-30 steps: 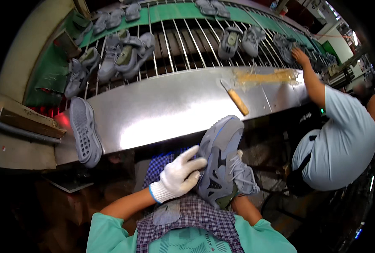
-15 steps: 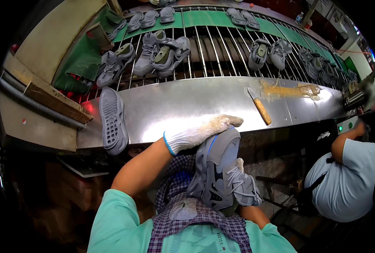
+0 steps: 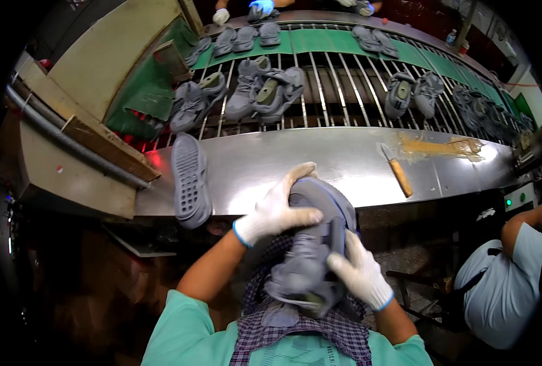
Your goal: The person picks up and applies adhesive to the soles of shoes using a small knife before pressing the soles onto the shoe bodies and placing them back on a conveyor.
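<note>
A grey lace-up sneaker (image 3: 304, 259) is held in front of my chest, close to the metal edge of the bench, slightly blurred. My left hand (image 3: 277, 213), in a white knit glove with a blue cuff, wraps the toe end, its thumb across the upper. From the other side my right hand (image 3: 363, 271), also gloved, grips the shoe's edge with its thumb on the upper. On the bench to the left lies a grey shoe sole (image 3: 191, 180), tread side up, overhanging the front edge. A knife-like tool (image 3: 399, 177) with a wooden handle and thin blade rests to the right.
Beyond the steel bench (image 3: 319, 152), a conveyor of metal rods (image 3: 338, 85) carries several grey sneakers (image 3: 277, 94). Across it are co-workers' gloved hands (image 3: 262, 7). A wood-edged panel (image 3: 109, 146) bounds the left. A person in light blue (image 3: 506, 280) is at the right.
The sneaker has turned in my hands, its laces now swung toward the left. My right hand has come into view on its side. Co-workers' hands appear at the far side.
</note>
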`<state>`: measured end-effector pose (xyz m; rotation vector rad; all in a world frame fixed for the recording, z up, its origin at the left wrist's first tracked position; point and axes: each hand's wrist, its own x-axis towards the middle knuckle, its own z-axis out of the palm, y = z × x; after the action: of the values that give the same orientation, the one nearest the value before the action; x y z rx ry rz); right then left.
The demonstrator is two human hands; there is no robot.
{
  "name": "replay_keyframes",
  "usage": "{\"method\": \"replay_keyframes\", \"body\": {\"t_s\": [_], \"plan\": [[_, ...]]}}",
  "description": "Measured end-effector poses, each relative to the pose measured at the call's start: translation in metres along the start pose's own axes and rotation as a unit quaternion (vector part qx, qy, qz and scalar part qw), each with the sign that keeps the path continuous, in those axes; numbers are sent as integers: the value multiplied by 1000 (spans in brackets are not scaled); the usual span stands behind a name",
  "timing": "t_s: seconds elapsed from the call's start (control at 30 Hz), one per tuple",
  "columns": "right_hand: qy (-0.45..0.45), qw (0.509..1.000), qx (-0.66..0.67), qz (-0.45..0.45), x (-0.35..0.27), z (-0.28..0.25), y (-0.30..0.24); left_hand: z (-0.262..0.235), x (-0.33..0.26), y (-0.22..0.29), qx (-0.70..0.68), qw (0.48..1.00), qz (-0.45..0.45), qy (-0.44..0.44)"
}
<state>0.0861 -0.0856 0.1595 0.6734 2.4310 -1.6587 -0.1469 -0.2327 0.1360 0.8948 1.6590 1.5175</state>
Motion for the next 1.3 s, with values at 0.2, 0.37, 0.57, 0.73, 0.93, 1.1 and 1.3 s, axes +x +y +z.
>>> {"method": "replay_keyframes", "body": {"t_s": [0.2, 0.37, 0.57, 0.73, 0.93, 1.1, 1.3], "plan": [[-101, 981, -127, -102, -44, -41, -18, -28, -5, -30, 21, 991, -110, -72], [95, 943, -257, -187, -5, -15, 15, -24, 10, -26, 47, 988, -117, -91], [172, 899, -284, -284, 70, -5, 21, -24, 20, -29, 41, 986, -132, -94], [78, 925, -262, -263, 116, -14, -6, -29, 23, -31, 23, 981, -159, -109], [-7, 968, -106, -229, 167, -11, 15, -26, 25, -29, 39, 984, -137, -105], [-42, 983, -137, -114, 82, -39, -17, -38, 21, -22, 31, 985, -124, -119], [-29, 976, -186, -111, 44, -21, 11, -13, 52, 19, 296, 940, -61, -160]]}}
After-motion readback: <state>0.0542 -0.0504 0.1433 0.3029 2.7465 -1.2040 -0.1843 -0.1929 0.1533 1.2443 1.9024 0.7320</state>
